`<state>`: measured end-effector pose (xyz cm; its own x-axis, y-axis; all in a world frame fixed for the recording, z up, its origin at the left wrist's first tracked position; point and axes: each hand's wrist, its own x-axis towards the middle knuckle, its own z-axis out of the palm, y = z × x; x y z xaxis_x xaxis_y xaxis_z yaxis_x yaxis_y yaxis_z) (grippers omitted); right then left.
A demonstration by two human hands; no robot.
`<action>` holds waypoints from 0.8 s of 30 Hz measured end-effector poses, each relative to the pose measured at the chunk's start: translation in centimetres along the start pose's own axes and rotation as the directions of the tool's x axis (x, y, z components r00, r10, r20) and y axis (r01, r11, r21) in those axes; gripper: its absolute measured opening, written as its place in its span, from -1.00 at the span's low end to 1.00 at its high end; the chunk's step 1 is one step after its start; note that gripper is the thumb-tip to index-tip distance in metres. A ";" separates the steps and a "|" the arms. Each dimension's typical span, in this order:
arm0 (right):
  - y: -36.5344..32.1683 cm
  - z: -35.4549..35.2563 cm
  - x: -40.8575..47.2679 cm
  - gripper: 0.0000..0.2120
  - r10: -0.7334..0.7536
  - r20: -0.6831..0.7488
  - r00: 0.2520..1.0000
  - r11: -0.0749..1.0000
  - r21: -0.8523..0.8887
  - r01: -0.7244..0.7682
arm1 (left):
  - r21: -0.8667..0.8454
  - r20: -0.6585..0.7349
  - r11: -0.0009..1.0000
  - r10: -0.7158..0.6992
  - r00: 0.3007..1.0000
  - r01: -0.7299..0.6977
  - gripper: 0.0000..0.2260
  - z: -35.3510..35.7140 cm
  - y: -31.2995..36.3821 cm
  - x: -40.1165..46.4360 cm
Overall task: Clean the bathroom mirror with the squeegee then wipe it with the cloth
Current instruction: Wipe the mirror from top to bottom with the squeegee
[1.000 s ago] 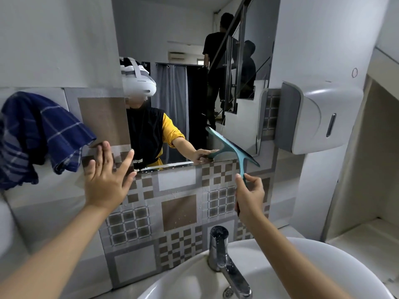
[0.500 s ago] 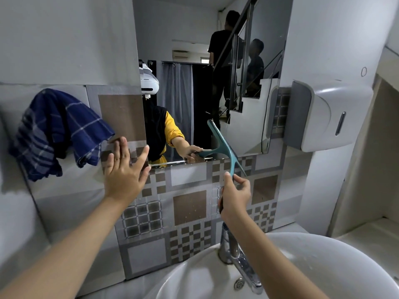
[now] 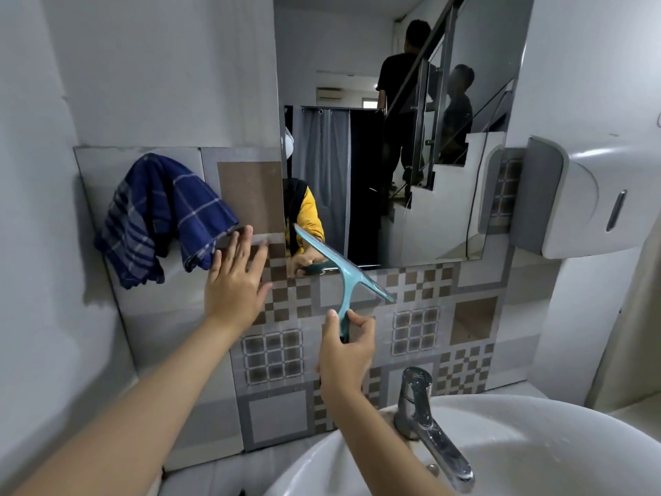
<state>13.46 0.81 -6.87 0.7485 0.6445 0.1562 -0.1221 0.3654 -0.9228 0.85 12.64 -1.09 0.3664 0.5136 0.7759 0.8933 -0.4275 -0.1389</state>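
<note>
Teal squeegee (image 3: 343, 277) pinched by right hand (image 3: 345, 356), blade above it across mirror's (image 3: 393, 137) lower edge.

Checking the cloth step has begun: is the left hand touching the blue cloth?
Cannot tell. In the head view the left hand lies open on the tiles; its fingertips reach the cloth's lower edge.

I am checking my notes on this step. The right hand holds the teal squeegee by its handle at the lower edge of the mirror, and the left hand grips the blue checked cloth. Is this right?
Not quite. The head view shows the left hand open, fingers straight and flat on the tiled wall beside the blue checked cloth, not gripping it. The right hand does hold the teal squeegee by its handle at the mirror's lower edge.
</note>
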 end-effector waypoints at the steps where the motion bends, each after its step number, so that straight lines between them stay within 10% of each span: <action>1: 0.2 -0.1 -0.1 -0.85 -0.023 0.001 1.000 1.000 -0.015 0.023 | 0.007 0.000 1.000 0.010 1.000 -0.010 -0.32 -0.1 -0.2 -0.1; 17: 1.2 -6.4 1.7 -0.84 -0.097 0.167 0.981 0.877 -0.452 0.163 | -0.027 -0.005 0.999 0.023 1.000 -0.024 -0.31 -0.2 -0.6 -0.3; 24: -3.1 -10.3 0.9 -0.83 -0.053 0.364 0.930 0.845 -0.479 0.236 | -0.420 -0.010 0.908 0.001 1.000 -0.006 -0.44 -3.0 2.5 -1.9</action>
<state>21.19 -6.65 -7.48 0.4653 0.8243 0.3226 0.3857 0.1392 -0.9121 1.56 8.35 -1.09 0.3649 0.5052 0.7821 0.6994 -0.7032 0.1279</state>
